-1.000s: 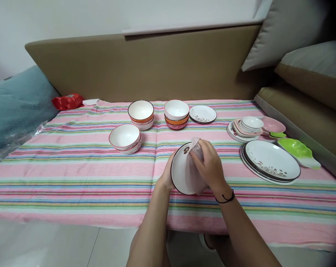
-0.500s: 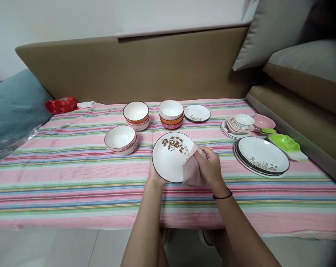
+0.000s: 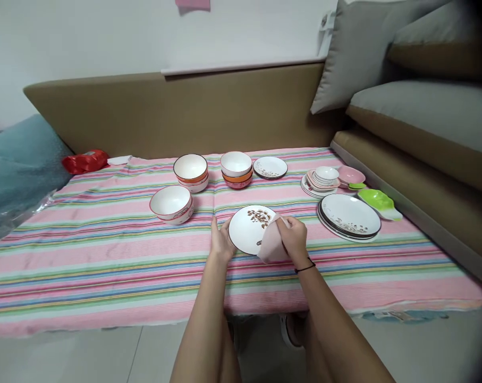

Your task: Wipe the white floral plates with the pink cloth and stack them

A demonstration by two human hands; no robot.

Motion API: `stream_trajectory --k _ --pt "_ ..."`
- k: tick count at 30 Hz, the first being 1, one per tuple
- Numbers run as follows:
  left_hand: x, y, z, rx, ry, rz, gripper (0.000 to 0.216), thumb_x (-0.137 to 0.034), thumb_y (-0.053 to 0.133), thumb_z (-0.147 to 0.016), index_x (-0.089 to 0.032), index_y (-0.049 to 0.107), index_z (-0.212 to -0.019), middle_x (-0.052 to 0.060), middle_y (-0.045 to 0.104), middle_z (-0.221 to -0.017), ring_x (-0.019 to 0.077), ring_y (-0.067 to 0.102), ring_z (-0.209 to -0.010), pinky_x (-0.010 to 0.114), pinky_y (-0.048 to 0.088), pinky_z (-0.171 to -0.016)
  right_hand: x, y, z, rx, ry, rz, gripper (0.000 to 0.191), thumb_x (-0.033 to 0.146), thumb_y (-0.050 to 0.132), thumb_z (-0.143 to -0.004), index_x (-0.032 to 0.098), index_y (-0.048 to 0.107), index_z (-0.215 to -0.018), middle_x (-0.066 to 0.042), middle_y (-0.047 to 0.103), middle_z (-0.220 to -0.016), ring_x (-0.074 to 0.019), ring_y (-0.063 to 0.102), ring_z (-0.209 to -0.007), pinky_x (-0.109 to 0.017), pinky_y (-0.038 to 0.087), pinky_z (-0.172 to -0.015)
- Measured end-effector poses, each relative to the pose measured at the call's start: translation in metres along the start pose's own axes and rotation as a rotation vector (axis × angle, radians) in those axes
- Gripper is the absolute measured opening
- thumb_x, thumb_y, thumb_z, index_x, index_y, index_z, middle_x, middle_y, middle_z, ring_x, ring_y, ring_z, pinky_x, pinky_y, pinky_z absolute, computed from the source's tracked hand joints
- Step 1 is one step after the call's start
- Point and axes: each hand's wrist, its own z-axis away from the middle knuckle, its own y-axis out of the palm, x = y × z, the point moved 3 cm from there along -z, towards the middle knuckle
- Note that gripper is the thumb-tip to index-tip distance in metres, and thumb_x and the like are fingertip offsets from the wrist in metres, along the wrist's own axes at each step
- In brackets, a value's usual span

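A plain off-white wall [image 3: 105,40] rises behind, with a pink rectangular patch [image 3: 193,4] near its top. Before it runs a long, smooth brown padded backrest [image 3: 177,117], a narrow pale strip [image 3: 241,68] along part of its upper edge. A textured teal cushion [image 3: 21,159] sits at the left end; at the right, a grey square cushion [image 3: 350,53] leans beside stacked grey-and-brown cushions [image 3: 428,111]. A pink cloth with multicoloured stripes [image 3: 105,255] spreads in front, above a floor of pale tiles [image 3: 85,354]. Soft light shines faintly on the tiles.
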Motion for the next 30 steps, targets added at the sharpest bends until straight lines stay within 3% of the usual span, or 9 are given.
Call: stream_trajectory --k 4,8,11,13,15,19,21,24,30 --pt "0.01 -0.006 -0.001 -0.018 0.069 -0.224 0.052 -0.052 0.056 -0.083 -0.015 0.056 -0.119 0.008 0.069 -0.089 0.0197 0.066 -0.067 0.03 0.054 -0.057 0.007 -0.009 0.008 -0.023 -0.051 0.004 0.026 0.042 0.057 -0.072 0.018 0.056 -0.062 0.001 0.053 -0.058 -0.0149 0.045 -0.06 -0.026 0.033 -0.059" --pt "0.015 -0.007 0.018 -0.043 0.162 -0.384 0.065 -0.04 0.074 -0.07 -0.019 0.05 -0.127 0.008 0.067 -0.099 0.0153 0.063 -0.065 0.024 0.05 -0.049 0.019 -0.024 0.023 -0.041 -0.093 -0.03 0.028 0.044 0.056 -0.073 0.017 0.06 -0.066 -0.001 0.057 -0.062 -0.0163 0.048 -0.063 -0.027 0.036 -0.061" --pt "0.013 0.002 0.056 0.135 0.25 -0.315 0.065 -0.035 0.075 -0.07 -0.019 0.051 -0.128 0.011 0.065 -0.112 0.0163 0.065 -0.075 0.022 0.052 -0.054 0.025 -0.038 0.045 -0.06 -0.078 -0.089 0.032 0.046 0.054 -0.076 0.016 0.061 -0.069 -0.001 0.058 -0.062 -0.0166 0.05 -0.061 -0.026 0.038 -0.058" --pt "0.014 0.007 0.089 0.194 0.298 -0.268 0.072 -0.036 0.074 -0.072 -0.028 0.042 -0.136 0.009 0.06 -0.125 0.0205 0.066 -0.09 0.025 0.054 -0.06 0.031 -0.045 0.064 -0.03 -0.054 -0.203 0.034 0.048 0.056 -0.076 0.015 0.064 -0.076 -0.003 0.063 -0.068 -0.0181 0.054 -0.065 -0.026 0.041 -0.058" --pt "0.017 0.012 0.12 0.187 0.368 -0.251 0.087 -0.032 0.078 -0.068 -0.034 0.032 -0.142 0.007 0.056 -0.133 0.0244 0.062 -0.107 0.029 0.056 -0.072 0.041 -0.051 0.085 0.011 -0.02 -0.356 0.04 0.048 0.06 -0.074 0.014 0.066 -0.093 -0.007 0.069 -0.087 -0.0222 0.06 -0.078 -0.029 0.046 -0.065" --pt "0.02 0.019 0.173 0.066 0.566 -0.245 0.104 -0.023 0.085 -0.055 -0.03 0.031 -0.143 0.009 0.052 -0.138 0.0287 0.054 -0.121 0.037 0.051 -0.093 0.074 -0.069 0.124 0.078 0.018 -0.502 0.055 0.048 0.062 -0.075 0.015 0.06 -0.118 -0.012 0.066 -0.117 -0.0279 0.061 -0.102 -0.035 0.05 -0.081" --pt "0.019 0.02 0.199 0.047 0.585 -0.275 0.102 -0.025 0.085 -0.056 -0.029 0.032 -0.143 0.011 0.051 -0.139 0.0305 0.055 -0.119 0.04 0.051 -0.093 0.092 -0.085 0.141 0.104 -0.009 -0.493 0.057 0.048 0.063 -0.073 0.015 0.059 -0.119 -0.012 0.064 -0.121 -0.0291 0.059 -0.109 -0.037 0.048 -0.088" --pt "0.017 0.019 0.242 0.117 0.554 -0.365 0.097 -0.027 0.083 -0.059 -0.028 0.034 -0.143 0.011 0.054 -0.135 0.0321 0.056 -0.117 0.042 0.051 -0.091 0.113 -0.112 0.166 0.183 -0.073 -0.382 0.054 0.045 0.063 -0.074 0.017 0.06 -0.12 -0.011 0.063 -0.123 -0.03 0.057 -0.113 -0.041 0.046 -0.095" --pt "0.024 0.008 0.304 0.216 0.457 -0.498 0.087 -0.029 0.082 -0.063 -0.028 0.041 -0.14 0.011 0.058 -0.131 0.0332 0.058 -0.113 0.042 0.053 -0.089 0.129 -0.146 0.209 0.281 -0.278 -0.116 0.048 0.038 0.055 -0.083 0.023 0.057 -0.128 -0.008 0.058 -0.131 -0.0267 0.052 -0.12 -0.042 0.043 -0.101"
